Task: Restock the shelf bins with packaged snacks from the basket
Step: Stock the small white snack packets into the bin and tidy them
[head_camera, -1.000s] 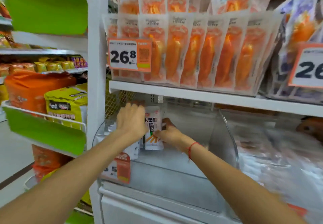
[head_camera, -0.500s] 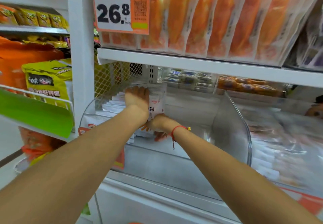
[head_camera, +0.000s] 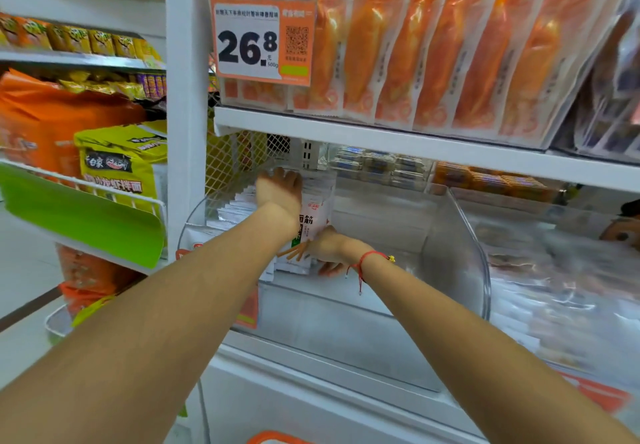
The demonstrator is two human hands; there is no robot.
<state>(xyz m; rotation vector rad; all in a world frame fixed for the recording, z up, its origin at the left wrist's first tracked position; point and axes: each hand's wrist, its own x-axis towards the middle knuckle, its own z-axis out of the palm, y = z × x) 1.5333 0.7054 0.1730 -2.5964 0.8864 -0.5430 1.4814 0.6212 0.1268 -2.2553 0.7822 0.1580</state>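
Note:
A row of white snack packets [head_camera: 313, 217] stands upright at the left end of a clear plastic shelf bin [head_camera: 460, 256]. My left hand [head_camera: 278, 189] lies over the top of the row, its fingers curled over the packets' upper edges. My right hand [head_camera: 329, 248], with a red string at the wrist, is pressed against the lower face of the front packet, and its fingers reach under the packet's bottom edge. The right part of this bin holds no packets. At the bottom edge of the view an orange basket rim [head_camera: 273, 438] shows.
Orange vacuum-packed snacks [head_camera: 415, 49] hang on the shelf above, behind a 26.8 price tag [head_camera: 261, 38]. A second clear bin [head_camera: 568, 288] with pale packets sits to the right. A white upright post [head_camera: 185, 97] and green-fronted racks [head_camera: 79, 215] with yellow and orange bags stand left.
The view has dropped and closed in on the bin. Both hands have pushed the front packet back against the row, and my right hand has slid lower on its face.

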